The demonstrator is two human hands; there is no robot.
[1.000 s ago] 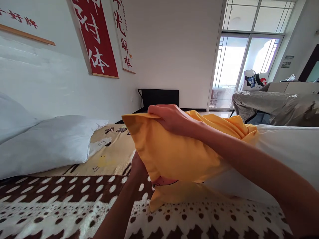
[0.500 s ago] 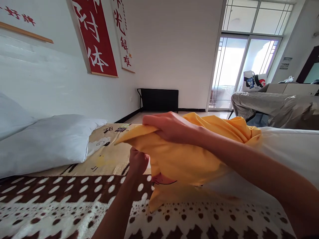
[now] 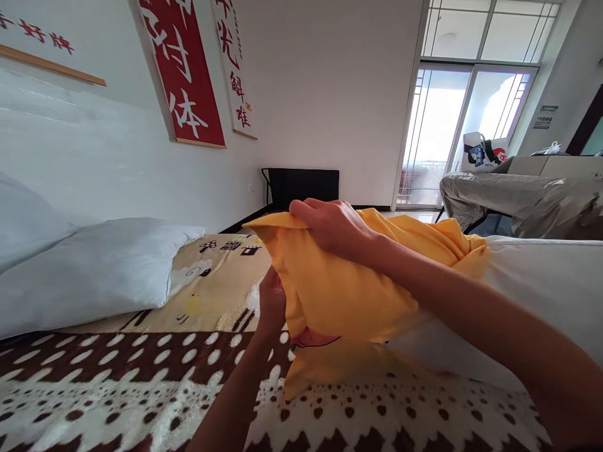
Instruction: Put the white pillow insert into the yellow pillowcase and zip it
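Note:
A yellow pillowcase (image 3: 339, 282) is drawn partway over a white pillow (image 3: 537, 276), which sticks out bare on the right. My right hand (image 3: 332, 227) is closed over the upper edge of the case, lifting its pointed corner to the left. Below it, at the left end of the case, my left hand (image 3: 272, 304) is closed against the fabric; its fingertips are hidden behind the yellow folds. Part of a printed pink figure (image 3: 315, 337) shows low on the case, and a lower yellow corner lies on the patterned blanket (image 3: 141, 389).
Another white pillow (image 3: 117, 263) lies at the left by the wall. A folded black panel (image 3: 304, 188) leans against the far wall. At the right a plastic-covered table (image 3: 513, 194) carries boxes and a printed bag (image 3: 483, 152), near a glass sliding door (image 3: 433, 138).
My right hand has raised the corner of the pillowcase slightly and shifted right. My left hand has moved up and right, closer in against the case's end.

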